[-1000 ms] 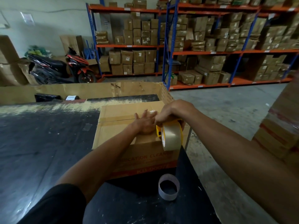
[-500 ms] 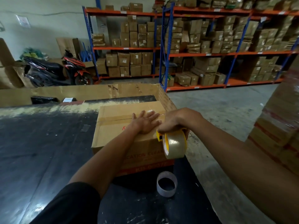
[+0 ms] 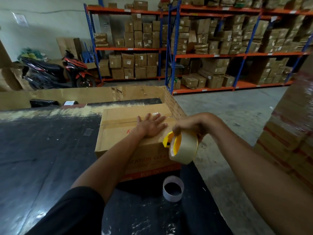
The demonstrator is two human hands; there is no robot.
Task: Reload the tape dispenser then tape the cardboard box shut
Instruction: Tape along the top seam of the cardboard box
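Note:
A brown cardboard box with red print on its near side sits on the black table, flaps closed, an old strip of tape along its top seam. My left hand lies flat on the box top, fingers spread. My right hand grips a yellow tape dispenser loaded with a clear tape roll, held at the box's near right corner, just off the top edge.
An empty tape core stands on the black table in front of the box. A large open carton lies behind the table. Stacked wrapped cartons stand at right. Shelving racks and a scooter fill the background.
My right hand has drawn the dispenser toward me and down past the box's near right corner. My left hand has stayed flat on the box top.

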